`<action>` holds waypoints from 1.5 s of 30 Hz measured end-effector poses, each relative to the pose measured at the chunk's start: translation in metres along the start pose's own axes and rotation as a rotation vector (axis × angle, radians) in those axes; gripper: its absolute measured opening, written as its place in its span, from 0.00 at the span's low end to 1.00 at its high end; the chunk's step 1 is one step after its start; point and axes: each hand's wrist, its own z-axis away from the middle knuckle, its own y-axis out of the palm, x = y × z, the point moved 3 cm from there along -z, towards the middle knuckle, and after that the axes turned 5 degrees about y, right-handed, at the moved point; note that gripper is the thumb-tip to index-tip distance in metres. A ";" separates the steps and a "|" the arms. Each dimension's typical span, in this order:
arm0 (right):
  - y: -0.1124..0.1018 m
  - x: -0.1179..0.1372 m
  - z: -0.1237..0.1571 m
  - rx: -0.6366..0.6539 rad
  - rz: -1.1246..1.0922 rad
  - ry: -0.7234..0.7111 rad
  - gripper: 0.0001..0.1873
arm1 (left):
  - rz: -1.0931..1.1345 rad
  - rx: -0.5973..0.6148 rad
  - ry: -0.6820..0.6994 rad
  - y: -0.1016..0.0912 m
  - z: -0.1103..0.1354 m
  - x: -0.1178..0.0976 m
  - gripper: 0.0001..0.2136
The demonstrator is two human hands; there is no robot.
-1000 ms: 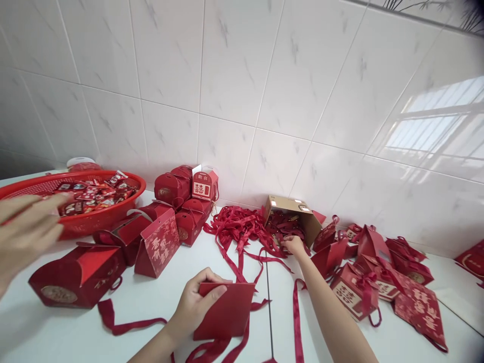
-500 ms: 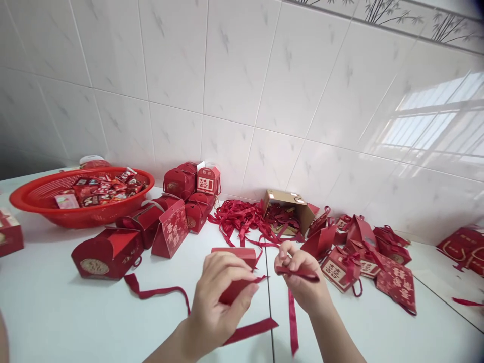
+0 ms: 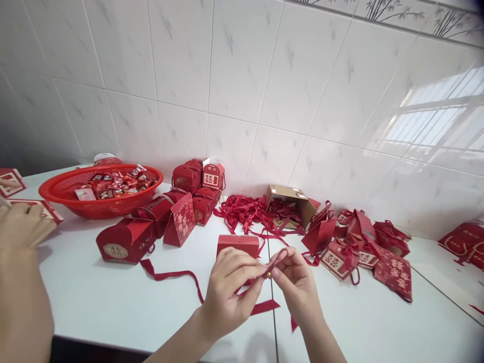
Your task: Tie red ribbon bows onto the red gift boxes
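My left hand (image 3: 229,292) and my right hand (image 3: 297,285) meet just above the white counter (image 3: 94,302), fingers pinched together on a red ribbon (image 3: 278,258). A small gold bead shows between the fingertips. The ribbon's loose ends trail down under my hands. Just behind my left hand a flat red box (image 3: 238,244) stands up; whether my left hand also grips it I cannot tell.
A red basket (image 3: 64,189) of wrapped sweets stands at the back left. Finished red gift boxes (image 3: 126,242) cluster beside it. A ribbon pile (image 3: 244,212) and a cardboard box (image 3: 289,196) lie against the tiled wall, more red boxes (image 3: 363,247) to the right. Another person's hand (image 3: 20,227) is at the far left.
My right hand drew back from the cardboard box with a ribbon and joined my left hand, which lifted the flat red box. The view shifted left.
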 end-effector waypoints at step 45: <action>0.013 0.017 0.025 0.198 0.909 -0.808 0.14 | 0.208 0.336 -0.643 -0.012 0.032 0.006 0.07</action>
